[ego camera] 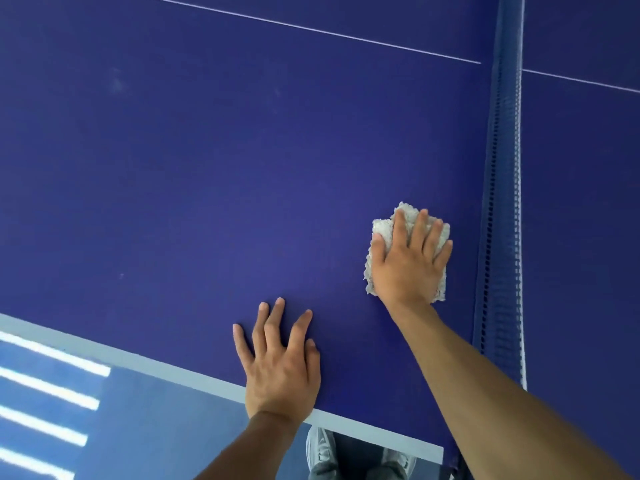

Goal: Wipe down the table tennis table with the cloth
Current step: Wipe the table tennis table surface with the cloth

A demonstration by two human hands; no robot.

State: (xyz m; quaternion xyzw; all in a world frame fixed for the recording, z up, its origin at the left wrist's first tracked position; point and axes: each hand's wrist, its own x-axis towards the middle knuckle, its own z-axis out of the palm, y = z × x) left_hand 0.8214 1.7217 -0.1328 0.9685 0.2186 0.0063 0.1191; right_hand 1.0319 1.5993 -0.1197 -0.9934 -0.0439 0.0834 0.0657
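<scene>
The dark blue table tennis table [207,174] fills most of the view. A folded white fluffy cloth [382,226] lies flat on it, close to the net. My right hand [408,261] presses down on the cloth with the fingers spread flat across it. My left hand [280,365] rests palm-down on the bare table near its white side edge, fingers apart, holding nothing. Faint pale smudges [117,84] show on the surface at the far left.
The blue net [502,209] runs up the right side, with the other half of the table [581,202] beyond it. A thin white centre line [311,29] crosses the far part. Below the white edge band [156,367] are blue floor with white stripes [48,393] and my shoes [322,448].
</scene>
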